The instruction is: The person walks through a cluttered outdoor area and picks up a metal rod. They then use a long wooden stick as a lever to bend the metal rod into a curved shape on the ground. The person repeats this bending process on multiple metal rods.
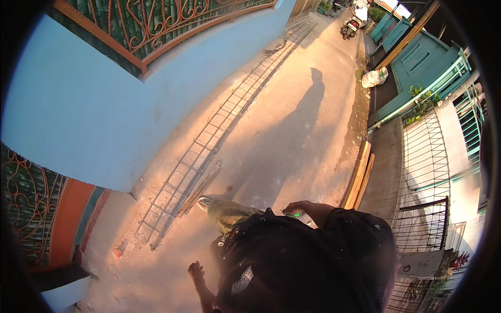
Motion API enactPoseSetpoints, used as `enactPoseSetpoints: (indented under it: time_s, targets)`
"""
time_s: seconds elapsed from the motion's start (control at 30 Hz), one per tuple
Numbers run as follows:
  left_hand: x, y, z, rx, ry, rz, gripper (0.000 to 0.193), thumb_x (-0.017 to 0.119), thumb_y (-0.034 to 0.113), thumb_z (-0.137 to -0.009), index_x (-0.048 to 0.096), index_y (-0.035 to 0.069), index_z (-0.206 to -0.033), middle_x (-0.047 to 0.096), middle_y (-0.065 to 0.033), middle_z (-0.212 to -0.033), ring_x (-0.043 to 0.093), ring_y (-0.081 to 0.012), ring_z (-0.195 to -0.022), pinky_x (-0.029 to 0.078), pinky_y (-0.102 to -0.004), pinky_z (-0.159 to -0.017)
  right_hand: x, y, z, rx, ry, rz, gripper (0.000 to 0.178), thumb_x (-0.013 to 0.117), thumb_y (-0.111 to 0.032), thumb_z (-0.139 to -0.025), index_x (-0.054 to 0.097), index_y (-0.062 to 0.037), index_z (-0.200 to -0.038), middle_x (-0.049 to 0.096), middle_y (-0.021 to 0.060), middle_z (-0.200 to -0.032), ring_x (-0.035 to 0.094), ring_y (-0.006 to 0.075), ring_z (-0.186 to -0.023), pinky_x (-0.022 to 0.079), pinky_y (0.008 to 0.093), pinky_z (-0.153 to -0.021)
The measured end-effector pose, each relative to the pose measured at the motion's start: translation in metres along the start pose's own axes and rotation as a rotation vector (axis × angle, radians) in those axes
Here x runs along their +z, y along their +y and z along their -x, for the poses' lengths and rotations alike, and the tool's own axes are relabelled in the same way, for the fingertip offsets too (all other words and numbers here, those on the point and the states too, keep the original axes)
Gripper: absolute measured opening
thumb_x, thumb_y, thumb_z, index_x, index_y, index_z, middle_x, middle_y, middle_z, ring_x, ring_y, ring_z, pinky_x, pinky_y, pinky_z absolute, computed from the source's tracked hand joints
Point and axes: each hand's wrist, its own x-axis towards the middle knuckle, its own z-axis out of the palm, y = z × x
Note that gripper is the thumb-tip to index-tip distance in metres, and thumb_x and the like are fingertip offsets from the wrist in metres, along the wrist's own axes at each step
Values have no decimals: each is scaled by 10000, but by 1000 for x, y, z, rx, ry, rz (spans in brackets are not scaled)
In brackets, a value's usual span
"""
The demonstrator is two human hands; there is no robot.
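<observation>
My left hand (197, 272) hangs low beside my dark shirt (308, 261), its fingers loosely apart with nothing visible in them. In front of my body, my right hand (298, 208) is curled over a small green and whitish thing (296, 214), mostly hidden by the hand and shirt. Khaki trousers (229, 214) and one foot (204, 202) show below the shirt. Ahead to the left, a long steel rebar cage (209, 138) lies along the ground, apart from both hands. Thin wooden strips (201, 189) lie against its near part.
A light blue wall (104, 115) with ornate grilles borders the left. Wooden beams (360, 175), a white sack (374, 77) and a teal gate (425, 65) line the right. Up the lane stands a motorbike (350, 27). A reddish container (119, 252) lies near the left wall.
</observation>
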Motion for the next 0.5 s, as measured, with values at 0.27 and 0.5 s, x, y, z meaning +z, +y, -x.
enactPoseSetpoints:
  time_s: [0.27,0.5]
  targets:
    - [64,144,-93,905,-815,-829,465,595,214,-898,517,-33,-1284,637,-182,-1126,627,-289,-992,502,-361,-863,26,-135,-48,-91,17,-82,497,469,-516,-863,661,-101,-1058,641,135,-980,611,241,-818,483,429,-707]
    - [47,105,-8,614,-817,-422,345,622,321,-898,666,3,-1025,696,-188,-911,636,-261,-796,483,-416,-737,16,-296,-87,-1004,77,-150,514,499,-468,-979,575,-42,-1258,684,122,-954,680,266,-856,521,376,-692]
